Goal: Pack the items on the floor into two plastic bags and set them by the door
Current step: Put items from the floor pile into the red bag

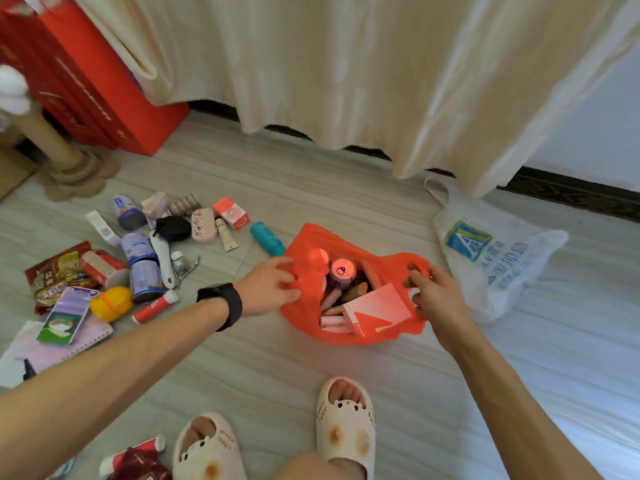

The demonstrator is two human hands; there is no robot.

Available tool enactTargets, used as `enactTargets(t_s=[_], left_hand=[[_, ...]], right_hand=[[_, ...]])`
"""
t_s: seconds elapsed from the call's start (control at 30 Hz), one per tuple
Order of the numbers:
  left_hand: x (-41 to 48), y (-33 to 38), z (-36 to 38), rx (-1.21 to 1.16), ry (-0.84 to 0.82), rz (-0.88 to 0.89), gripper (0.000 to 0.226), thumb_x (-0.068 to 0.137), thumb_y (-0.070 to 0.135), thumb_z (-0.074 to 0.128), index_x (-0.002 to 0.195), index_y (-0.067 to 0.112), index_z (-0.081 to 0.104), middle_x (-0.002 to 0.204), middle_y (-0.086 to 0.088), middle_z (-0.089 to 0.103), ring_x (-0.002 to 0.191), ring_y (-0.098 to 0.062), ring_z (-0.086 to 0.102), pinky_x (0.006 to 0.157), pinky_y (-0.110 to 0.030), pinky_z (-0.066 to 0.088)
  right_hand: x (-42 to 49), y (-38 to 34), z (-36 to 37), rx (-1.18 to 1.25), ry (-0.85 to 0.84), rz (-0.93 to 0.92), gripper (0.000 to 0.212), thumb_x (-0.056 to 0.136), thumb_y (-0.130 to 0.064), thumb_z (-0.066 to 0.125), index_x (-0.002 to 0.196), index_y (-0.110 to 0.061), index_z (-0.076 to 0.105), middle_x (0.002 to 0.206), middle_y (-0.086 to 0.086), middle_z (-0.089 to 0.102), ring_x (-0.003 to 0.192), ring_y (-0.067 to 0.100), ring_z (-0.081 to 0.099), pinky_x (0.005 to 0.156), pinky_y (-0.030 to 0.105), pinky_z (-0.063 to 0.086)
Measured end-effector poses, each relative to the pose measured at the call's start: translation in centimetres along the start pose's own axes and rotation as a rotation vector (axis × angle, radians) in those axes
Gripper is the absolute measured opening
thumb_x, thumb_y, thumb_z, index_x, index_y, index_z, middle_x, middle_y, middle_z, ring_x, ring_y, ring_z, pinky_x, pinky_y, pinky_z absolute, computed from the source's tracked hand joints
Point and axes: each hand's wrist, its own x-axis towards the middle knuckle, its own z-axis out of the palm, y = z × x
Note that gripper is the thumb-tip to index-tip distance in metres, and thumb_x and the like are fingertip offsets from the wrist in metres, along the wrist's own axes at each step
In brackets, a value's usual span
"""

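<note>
While lying open on the pale wood-grain floor [311, 368], flanked by both hands: thin orange plastic bag [349, 336]. Left hand [268, 287], black band [225, 304] at the wrist: pinches the bag's left rim between thumb and fingers. Right hand [434, 292]: grips the right handle loop, fingers curled at its cut-out. Inside the bag: pink-topped can [343, 271] upright, pinkish sausage-like sticks [332, 322], flat red-and-white box [377, 311] against the right wall. Just beside the bag's upper left edge: teal cylindrical bottle [266, 239] on its side. To the right, near the right hand: white printed plastic bag [495, 258], flat and crumpled. Well left, loose on the floor: blue-and-white tins [145, 268], yellow duck-shaped toy [112, 303], red tube with white cap [156, 306], red snack packets [55, 275]. Behind: cream curtain [346, 64] hanging close to the floor.
</note>
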Motion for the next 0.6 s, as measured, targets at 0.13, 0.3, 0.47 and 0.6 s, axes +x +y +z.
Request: enactTargets(t_s=[0.13,0.3,0.47,0.6], left_hand=[[-1.9,4.0,-4.5,-0.460,0.214,-0.161,0.029,0.072,0.040,0.050,0.084,0.022,0.071,0.101,-0.010,0.065,0.115,-0.030,0.054,0.106,-0.038,0.032],[-3.9,6.6,-4.8,-0.485,0.178,-0.183,0.056,0.067,0.077,0.055,0.064,0.022,0.067,0.073,0.004,0.067,0.093,-0.026,0.067,0.102,-0.034,0.043],[-5.6,7.7,-6.1,-0.534,0.355,-0.149,0.026,0.070,0.008,0.076,0.071,0.017,0.052,0.047,0.007,0.060,0.042,-0.013,0.056,0.040,-0.015,0.036],[-6.8,6.5,-7.1,-0.450,0.325,-0.141,0.029,0.084,0.000,0.054,0.097,0.025,0.060,0.057,0.000,0.063,0.045,-0.010,0.061,0.043,-0.016,0.045]], right_hand=[[-1.2,-3.9,0.0,0.103,-0.051,-0.120,0.011,0.095,-0.016,0.053,0.087,-0.013,0.060,0.072,0.005,0.049,0.040,0.004,0.033,0.040,0.021,0.025],[-3.7,-6.1,0.0,0.076,-0.150,-0.146,0.018,0.094,-0.013,0.053,0.078,-0.014,0.060,0.075,0.008,0.050,0.044,0.008,0.030,0.043,0.023,0.023],[-4.1,-8.3,-2.6,0.229,-0.085,-0.176,0.028,0.095,-0.008,0.053,0.069,-0.014,0.063,0.073,0.010,0.050,0.041,0.006,0.030,0.040,0.020,0.022],[-3.9,-6.0,-3.6,0.005,0.065,-0.194,0.020,0.089,-0.008,0.052,0.077,-0.018,0.065,0.070,0.002,0.057,0.050,0.011,0.042,0.047,0.023,0.032]])
